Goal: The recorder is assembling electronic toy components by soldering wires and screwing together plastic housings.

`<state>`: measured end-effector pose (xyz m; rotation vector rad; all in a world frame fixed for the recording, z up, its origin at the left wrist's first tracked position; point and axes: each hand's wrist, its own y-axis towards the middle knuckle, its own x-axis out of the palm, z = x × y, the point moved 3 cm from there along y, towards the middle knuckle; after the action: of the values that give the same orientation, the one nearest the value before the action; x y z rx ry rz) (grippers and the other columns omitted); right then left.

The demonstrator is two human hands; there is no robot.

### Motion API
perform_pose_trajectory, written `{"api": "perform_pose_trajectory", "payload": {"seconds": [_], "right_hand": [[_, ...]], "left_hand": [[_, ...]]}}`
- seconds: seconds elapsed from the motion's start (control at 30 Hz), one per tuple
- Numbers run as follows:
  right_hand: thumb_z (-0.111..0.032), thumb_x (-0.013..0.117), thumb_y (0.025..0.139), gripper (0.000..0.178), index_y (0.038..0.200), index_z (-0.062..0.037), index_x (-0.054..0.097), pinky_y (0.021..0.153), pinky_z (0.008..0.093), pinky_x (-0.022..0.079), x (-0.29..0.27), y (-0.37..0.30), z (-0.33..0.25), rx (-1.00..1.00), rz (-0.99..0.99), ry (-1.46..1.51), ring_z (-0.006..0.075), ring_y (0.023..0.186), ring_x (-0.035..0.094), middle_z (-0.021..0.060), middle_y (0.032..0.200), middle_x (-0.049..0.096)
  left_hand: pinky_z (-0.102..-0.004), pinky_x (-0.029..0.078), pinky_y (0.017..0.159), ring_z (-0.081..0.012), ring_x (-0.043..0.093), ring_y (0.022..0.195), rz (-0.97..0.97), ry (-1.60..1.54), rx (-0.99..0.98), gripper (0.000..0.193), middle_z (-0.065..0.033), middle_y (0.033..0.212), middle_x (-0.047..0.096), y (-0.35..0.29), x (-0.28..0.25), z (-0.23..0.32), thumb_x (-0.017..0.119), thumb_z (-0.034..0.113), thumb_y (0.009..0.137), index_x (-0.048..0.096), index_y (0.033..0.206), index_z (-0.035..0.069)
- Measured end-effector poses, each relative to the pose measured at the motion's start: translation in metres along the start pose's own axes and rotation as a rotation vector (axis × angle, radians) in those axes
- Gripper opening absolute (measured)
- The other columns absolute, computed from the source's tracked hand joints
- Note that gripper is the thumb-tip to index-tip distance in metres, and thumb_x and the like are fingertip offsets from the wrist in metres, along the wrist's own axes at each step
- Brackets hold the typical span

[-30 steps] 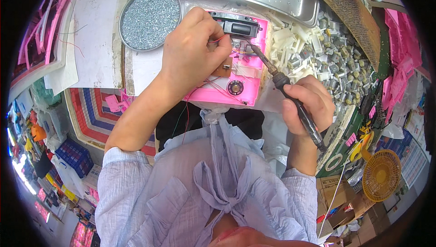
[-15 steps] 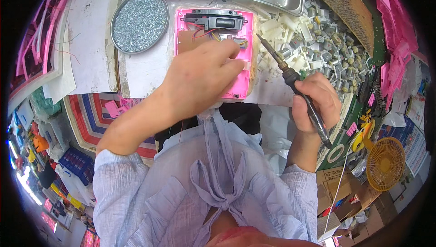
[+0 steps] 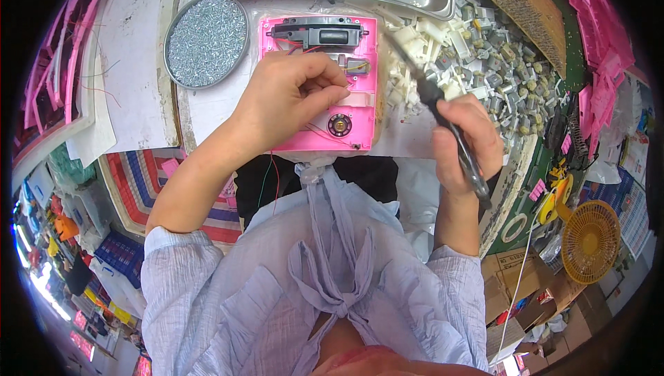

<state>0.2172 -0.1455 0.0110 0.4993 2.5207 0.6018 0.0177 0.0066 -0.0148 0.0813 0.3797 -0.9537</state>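
Printed sheet [image 3: 628,200] rightward; right hand [image 3: 477,137] grips soldering iron [image 3: 429,91], left hand [image 3: 285,92] half-curled, grasp unclear.

I look through one view, the left of two fisheye cameras worn side by side on the person's head. It faces down along the chest, so the blouse [image 3: 339,265] fills the lower middle, close to the lens. Farther off lies the worktop [image 3: 408,137] in the upper half, with the left hand [image 3: 283,96] and right hand [image 3: 474,144] before it. I see upright and unmirrored, wide enough to catch a yellow fan [image 3: 591,241] near the right rim, where straight edges bend.
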Motion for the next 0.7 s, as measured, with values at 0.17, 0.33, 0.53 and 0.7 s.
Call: {"api": "perform_pose_trajectory", "payload": {"seconds": [0.17, 0.33, 0.53, 0.7], "right_hand": [[0.001, 0.079, 0.080, 0.037, 0.116, -0.0037, 0.072, 0.063, 0.0294, 0.049, 0.042, 0.009, 0.000, -0.036, -0.030, -0.126, 0.0213, 0.075, 0.064, 0.0118, 0.090, 0.066], [0.004, 0.079, 0.078, 0.042, 0.118, -0.0070, 0.072, 0.069, 0.0307, 0.052, 0.068, 0.005, 0.003, 0.019, 0.020, -0.030, 0.0214, 0.078, 0.065, 0.0120, 0.097, 0.064], [-0.004, 0.075, 0.083, 0.037, 0.119, 0.0006, 0.068, 0.073, 0.0331, 0.052, 0.008, -0.009, -0.002, 0.115, -0.018, 0.030, 0.0213, 0.080, 0.064, 0.0151, 0.100, 0.066], [-0.015, 0.074, 0.086, 0.028, 0.102, 0.0067, 0.066, 0.072, 0.0315, 0.050, -0.028, -0.018, 0.003, 0.355, -0.052, 0.406, 0.0190, 0.079, 0.064, 0.0159, 0.089, 0.069]], "left_hand": [[-0.0235, 0.047, 0.060, -0.0067, 0.058, 0.066, -0.020, 0.030, 0.043, 0.008, -0.0023, 0.075, 0.064, 0.001, -0.001, 0.000, 0.073, 0.003, 0.090, 0.070, 0.095, -0.003], [-0.0354, 0.052, 0.067, -0.0210, 0.065, 0.072, -0.060, 0.090, 0.060, 0.009, -0.0093, 0.081, 0.066, 0.000, -0.002, 0.002, 0.072, 0.004, 0.088, 0.070, 0.096, 0.001], [-0.0319, 0.050, 0.075, -0.0226, 0.061, 0.087, -0.140, 0.270, 0.369, 0.011, -0.0103, 0.113, 0.061, -0.006, -0.001, 0.004, 0.071, 0.000, 0.084, 0.065, 0.093, 0.001], [-0.0322, 0.051, 0.071, -0.0233, 0.062, 0.084, -0.227, 0.301, 0.382, 0.012, -0.0111, 0.116, 0.060, -0.002, -0.004, 0.004, 0.071, -0.003, 0.080, 0.062, 0.088, 0.000]]}}
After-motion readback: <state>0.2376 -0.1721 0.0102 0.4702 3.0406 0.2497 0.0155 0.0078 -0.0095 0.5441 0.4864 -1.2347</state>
